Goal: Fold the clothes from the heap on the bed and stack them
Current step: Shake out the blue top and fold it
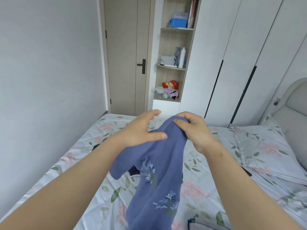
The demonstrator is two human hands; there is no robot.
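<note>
A plain grey wall (pixel 49 72) fills the left side, and below it a bed (pixel 79 163) in a pale sheet printed with pink flowers and green leaves runs across the foreground. The left hand (pixel 141 130) is raised above the bed with its fingers straight and spread, gripping nothing. Its thumb reaches across the front of the blue garment (pixel 159 171), though whether it touches the cloth is unclear. That garment, stitched with small light-blue floral motifs, hangs in the air between the two hands and trails down toward the lower edge of the view, clear of the sheet at its top. Beneath it a piece of dark clothing (pixel 133 172) with a pale edge lies on the bed. Behind, a beige door (pixel 126 55) stands shut beside an open shelf (pixel 174 67) holding a blue box (pixel 178 22), a white bottle (pixel 181 57) and plush toys (pixel 171 90). The right hand (pixel 197 130) has its fingers curled over the garment's top edge, pinching the bunched fabric. Further right are the white wardrobe (pixel 240 55), a floral pillow (pixel 265 146) and a padded headboard (pixel 292 105).
</note>
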